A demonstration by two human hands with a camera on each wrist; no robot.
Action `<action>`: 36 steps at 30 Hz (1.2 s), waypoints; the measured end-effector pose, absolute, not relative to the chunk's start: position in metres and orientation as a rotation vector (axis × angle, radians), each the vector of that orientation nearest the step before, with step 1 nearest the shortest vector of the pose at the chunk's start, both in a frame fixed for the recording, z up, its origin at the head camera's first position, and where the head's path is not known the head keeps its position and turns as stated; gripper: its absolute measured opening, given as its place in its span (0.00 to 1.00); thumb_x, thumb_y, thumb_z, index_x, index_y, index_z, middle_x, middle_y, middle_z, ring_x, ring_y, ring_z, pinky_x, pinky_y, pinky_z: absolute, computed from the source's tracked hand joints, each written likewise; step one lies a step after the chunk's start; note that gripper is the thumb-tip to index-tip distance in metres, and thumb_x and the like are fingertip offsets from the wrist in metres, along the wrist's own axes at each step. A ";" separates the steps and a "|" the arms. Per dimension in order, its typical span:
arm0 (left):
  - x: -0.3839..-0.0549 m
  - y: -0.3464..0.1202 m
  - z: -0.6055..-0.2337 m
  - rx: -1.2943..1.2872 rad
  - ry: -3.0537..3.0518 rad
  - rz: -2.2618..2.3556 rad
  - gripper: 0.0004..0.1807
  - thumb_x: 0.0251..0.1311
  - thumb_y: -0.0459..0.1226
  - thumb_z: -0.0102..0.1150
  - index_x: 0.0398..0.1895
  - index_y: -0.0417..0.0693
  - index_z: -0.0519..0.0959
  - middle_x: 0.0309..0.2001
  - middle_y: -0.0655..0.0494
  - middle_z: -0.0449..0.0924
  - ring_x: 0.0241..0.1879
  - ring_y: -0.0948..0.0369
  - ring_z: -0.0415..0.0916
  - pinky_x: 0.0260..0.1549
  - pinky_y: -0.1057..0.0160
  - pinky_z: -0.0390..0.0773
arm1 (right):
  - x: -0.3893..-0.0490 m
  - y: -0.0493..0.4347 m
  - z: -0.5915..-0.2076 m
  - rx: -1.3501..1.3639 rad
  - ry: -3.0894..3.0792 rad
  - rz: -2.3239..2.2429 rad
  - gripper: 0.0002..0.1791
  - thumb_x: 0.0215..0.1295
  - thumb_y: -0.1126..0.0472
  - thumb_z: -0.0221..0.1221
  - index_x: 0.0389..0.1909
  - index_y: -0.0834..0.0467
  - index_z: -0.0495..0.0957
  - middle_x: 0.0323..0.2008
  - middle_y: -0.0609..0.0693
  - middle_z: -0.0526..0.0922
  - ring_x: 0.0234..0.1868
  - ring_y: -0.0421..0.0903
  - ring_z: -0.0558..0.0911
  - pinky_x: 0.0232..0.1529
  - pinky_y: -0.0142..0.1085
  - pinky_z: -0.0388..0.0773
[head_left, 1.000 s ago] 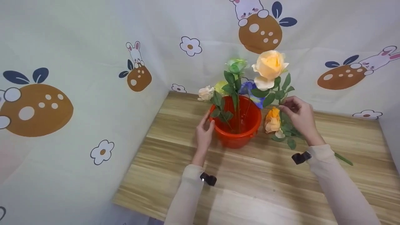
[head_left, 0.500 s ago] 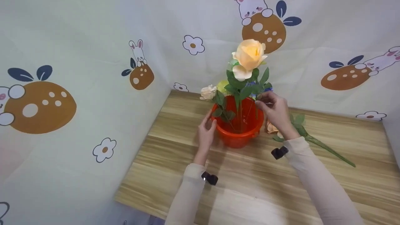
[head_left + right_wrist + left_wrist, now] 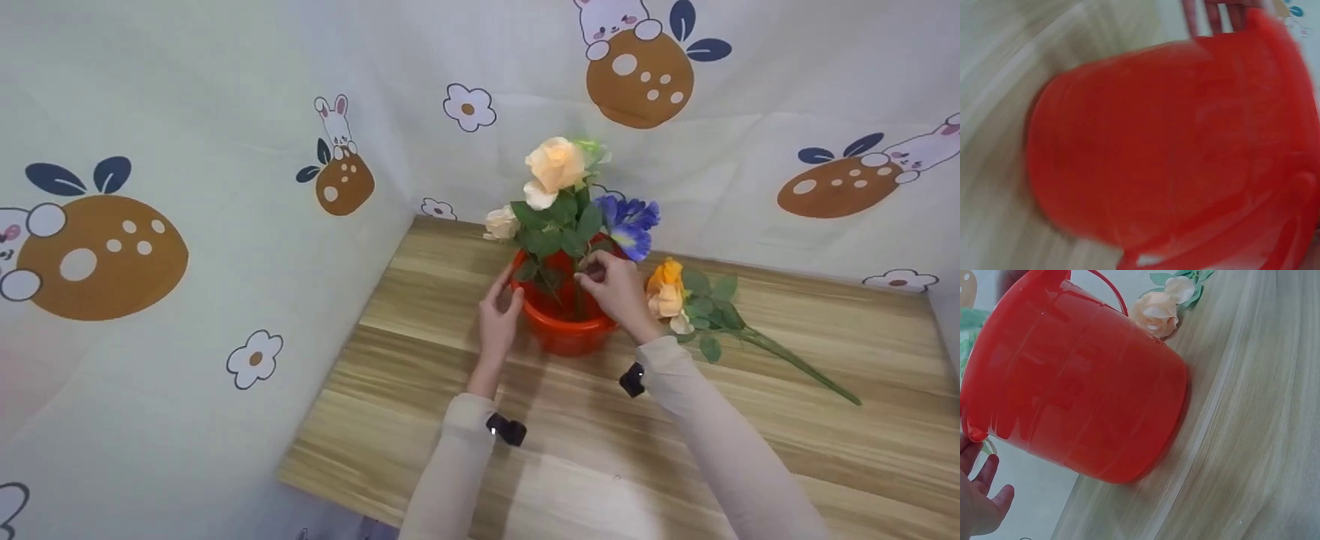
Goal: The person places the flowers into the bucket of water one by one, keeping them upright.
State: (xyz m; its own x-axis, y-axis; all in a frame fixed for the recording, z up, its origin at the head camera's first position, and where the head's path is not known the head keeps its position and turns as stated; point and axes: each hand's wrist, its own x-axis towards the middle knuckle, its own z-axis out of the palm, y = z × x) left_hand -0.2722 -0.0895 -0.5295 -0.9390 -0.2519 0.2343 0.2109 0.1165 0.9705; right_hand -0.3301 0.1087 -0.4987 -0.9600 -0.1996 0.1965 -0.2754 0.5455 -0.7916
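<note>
A red plastic bucket (image 3: 570, 339) stands upright on the wooden table. My right hand (image 3: 613, 291) is over its mouth, pinching the stem of a peach rose (image 3: 556, 165) whose bloom and leaves rise above the rim. At the bucket's left side, my left hand (image 3: 496, 321) touches the rim with extended fingers, thumb apart; the left wrist view also shows this hand (image 3: 982, 500) beside the bucket (image 3: 1078, 382). A small cream flower (image 3: 501, 223), a blue flower (image 3: 631, 225) and a green flower (image 3: 594, 152) stick out around the rose. In the right wrist view the bucket (image 3: 1157, 146) hides the stem.
An orange-peach rose (image 3: 666, 294) lies on the table (image 3: 420, 360) right of the bucket, its long green stem (image 3: 810, 367) pointing toward the front right. Patterned cloth walls (image 3: 247, 247) rise behind and to the left of the table.
My right hand has carried the peach rose leftward from beside the bucket to over it, then lowered its stem inside. The left hand has stayed at the rim.
</note>
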 end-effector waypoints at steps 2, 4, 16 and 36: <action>-0.275 -0.089 -0.535 0.042 -2.061 -1.892 0.25 0.67 0.30 0.57 0.66 0.33 0.71 0.67 0.38 0.73 0.70 0.46 0.67 0.70 0.49 0.68 | -0.330 0.107 -0.500 0.406 -2.760 1.302 0.08 0.63 0.61 0.66 0.38 0.61 0.83 0.36 0.58 0.88 0.37 0.53 0.88 0.42 0.45 0.86; -0.278 -0.089 -0.542 0.055 -2.054 -1.896 0.25 0.67 0.30 0.57 0.67 0.35 0.72 0.67 0.40 0.73 0.70 0.47 0.67 0.70 0.50 0.68 | -0.331 0.105 -0.500 0.402 -2.825 1.221 0.07 0.63 0.60 0.67 0.37 0.60 0.84 0.36 0.57 0.89 0.38 0.54 0.88 0.44 0.48 0.85; -0.278 -0.086 -0.568 0.088 -2.054 -1.901 0.25 0.66 0.32 0.59 0.67 0.43 0.74 0.67 0.46 0.74 0.70 0.50 0.69 0.72 0.54 0.65 | -0.322 0.101 -0.512 0.386 -2.937 0.977 0.06 0.63 0.61 0.65 0.36 0.59 0.88 0.35 0.56 0.90 0.38 0.56 0.87 0.43 0.51 0.85; -0.282 -0.089 -0.558 0.141 -2.104 -1.706 0.24 0.65 0.35 0.62 0.64 0.42 0.76 0.63 0.44 0.78 0.67 0.49 0.72 0.71 0.51 0.67 | -0.300 0.175 -0.506 0.334 -2.294 1.697 0.09 0.64 0.69 0.63 0.43 0.69 0.84 0.41 0.66 0.87 0.35 0.31 0.84 0.37 0.17 0.80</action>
State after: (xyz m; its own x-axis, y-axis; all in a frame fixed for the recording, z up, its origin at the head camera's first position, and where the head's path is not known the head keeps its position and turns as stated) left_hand -0.2816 -0.0889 -0.5576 -0.9042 -0.3385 0.2604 0.1847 0.2398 0.9531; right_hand -0.2997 0.1745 -0.5055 -0.9377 -0.0259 0.3465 -0.3389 0.2881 -0.8956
